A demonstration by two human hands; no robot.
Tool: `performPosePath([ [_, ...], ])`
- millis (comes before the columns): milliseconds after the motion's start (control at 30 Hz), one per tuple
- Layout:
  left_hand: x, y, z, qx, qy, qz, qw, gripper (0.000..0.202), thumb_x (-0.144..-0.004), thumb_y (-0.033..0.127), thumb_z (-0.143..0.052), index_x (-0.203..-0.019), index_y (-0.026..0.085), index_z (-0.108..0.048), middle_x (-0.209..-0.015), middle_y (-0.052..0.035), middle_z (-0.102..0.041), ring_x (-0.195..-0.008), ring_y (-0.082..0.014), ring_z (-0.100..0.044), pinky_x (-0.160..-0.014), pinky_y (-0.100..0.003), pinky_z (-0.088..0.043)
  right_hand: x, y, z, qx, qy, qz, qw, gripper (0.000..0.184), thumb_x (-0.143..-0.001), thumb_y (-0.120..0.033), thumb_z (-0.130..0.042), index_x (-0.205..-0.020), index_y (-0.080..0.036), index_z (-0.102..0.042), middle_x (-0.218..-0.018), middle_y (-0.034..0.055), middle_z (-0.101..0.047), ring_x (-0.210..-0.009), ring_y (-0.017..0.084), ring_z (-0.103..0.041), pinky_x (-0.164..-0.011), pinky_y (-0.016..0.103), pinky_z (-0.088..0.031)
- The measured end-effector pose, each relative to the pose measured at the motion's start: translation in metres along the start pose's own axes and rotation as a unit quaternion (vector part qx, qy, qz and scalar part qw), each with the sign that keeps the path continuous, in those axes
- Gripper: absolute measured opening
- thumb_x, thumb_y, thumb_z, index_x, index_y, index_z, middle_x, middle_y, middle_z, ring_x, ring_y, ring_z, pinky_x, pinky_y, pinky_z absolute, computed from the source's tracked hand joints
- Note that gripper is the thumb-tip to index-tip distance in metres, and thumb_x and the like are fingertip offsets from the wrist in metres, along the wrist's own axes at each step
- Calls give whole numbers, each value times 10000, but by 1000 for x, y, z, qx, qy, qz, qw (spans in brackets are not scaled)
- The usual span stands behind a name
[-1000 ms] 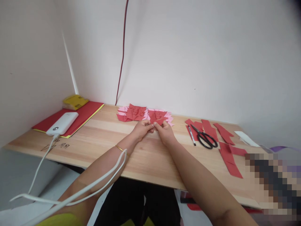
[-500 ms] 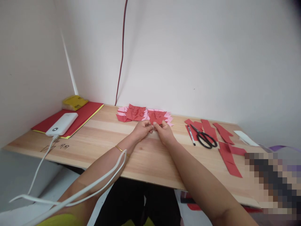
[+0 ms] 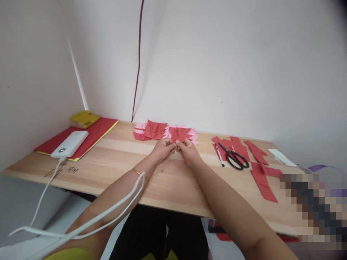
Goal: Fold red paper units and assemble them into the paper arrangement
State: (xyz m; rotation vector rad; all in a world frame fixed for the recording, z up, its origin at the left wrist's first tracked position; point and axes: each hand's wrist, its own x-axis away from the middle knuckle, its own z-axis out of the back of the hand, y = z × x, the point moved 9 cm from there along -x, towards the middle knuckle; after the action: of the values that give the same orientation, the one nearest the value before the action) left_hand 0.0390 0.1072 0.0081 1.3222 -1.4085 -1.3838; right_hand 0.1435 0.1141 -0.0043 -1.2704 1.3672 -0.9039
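Both hands meet over the table (image 3: 173, 184), near the far wall: the left hand (image 3: 163, 148) and right hand (image 3: 189, 151) each pinch the near edge of a red paper (image 3: 179, 138) between thumb and curled forefinger; the paper lies in front of folded papers (image 3: 155, 130), its outline hard to tell from theirs. Right: scissors (image 3: 236, 159) and pen (image 3: 219, 155), partly on red strips (image 3: 238, 145). Left: power bank (image 3: 71, 143) and yellow packet (image 3: 84, 119), on red sheets (image 3: 101, 128)
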Motion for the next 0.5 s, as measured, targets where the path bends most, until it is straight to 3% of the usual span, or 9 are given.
performPosePath([
  [167, -2, -4, 4, 4, 2, -3, 1000, 226, -666, 264, -706, -640, 151, -513, -589, 12, -584, -528, -82, -526, -575, -227, -409, 2, -11, 1, 28, 7, 23, 999, 242, -710, -403, -676, -751, -201, -549, -582, -54, -490, -551, 97, -431, -548, 234, -349],
  [333, -3, 2, 9, 47, 10, -11, 999, 219, -666, 293, -705, -763, 152, -568, -619, 28, -563, -557, -85, -522, -590, -229, -437, 3, -17, -4, 65, -22, 57, 996, 247, -731, -397, -649, -869, -197, -607, -727, -15, -584, -650, 120, -485, -610, 244, -387],
  [500, -5, 5, 14, 25, 34, -15, 999, 237, -638, 317, -725, -711, 146, -578, -592, 29, -558, -539, -79, -501, -595, -227, -438, 0, -14, -7, 79, -52, 84, 992, 227, -742, -381, -646, -866, -193, -622, -813, -4, -623, -732, 133, -536, -698, 262, -423],
])
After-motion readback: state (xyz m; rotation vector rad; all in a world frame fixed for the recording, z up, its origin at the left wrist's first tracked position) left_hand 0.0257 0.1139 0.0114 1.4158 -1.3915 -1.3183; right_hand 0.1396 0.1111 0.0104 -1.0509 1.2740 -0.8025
